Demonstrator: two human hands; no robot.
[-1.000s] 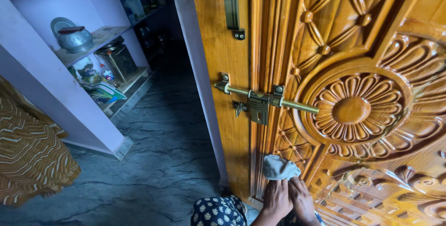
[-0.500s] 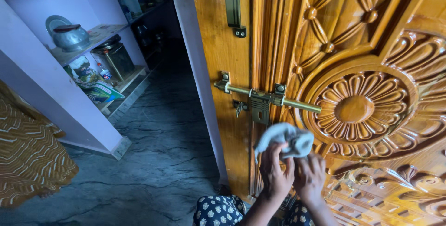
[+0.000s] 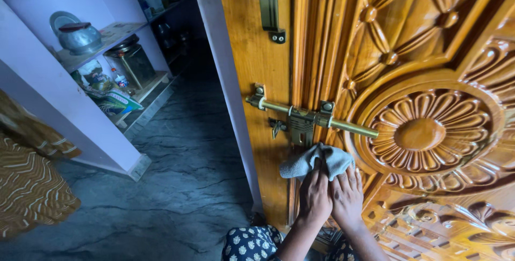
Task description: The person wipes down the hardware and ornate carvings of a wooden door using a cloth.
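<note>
A carved wooden door (image 3: 429, 68) fills the right half of the head view. A brass sliding bolt (image 3: 308, 119) runs across it at mid height. My left hand (image 3: 315, 196) and my right hand (image 3: 347, 196) are side by side, both pressing a grey cloth (image 3: 316, 162) flat against the door just below the bolt. The fingers of both hands grip the cloth's lower edge. A loose corner of the cloth sticks out to the left over the door frame.
Lilac shelves (image 3: 115, 33) at the left hold a metal pot (image 3: 79, 37), a glass-sided tin (image 3: 131, 62) and packets. An orange patterned fabric (image 3: 29, 186) lies at the far left. Dark stone floor (image 3: 171, 186) leads into a dim passage. A brass handle (image 3: 268, 3) is mounted above the bolt.
Both hands rose with the cloth from low on the door to just under the bolt, then settled slightly lower and flatter against the wood.
</note>
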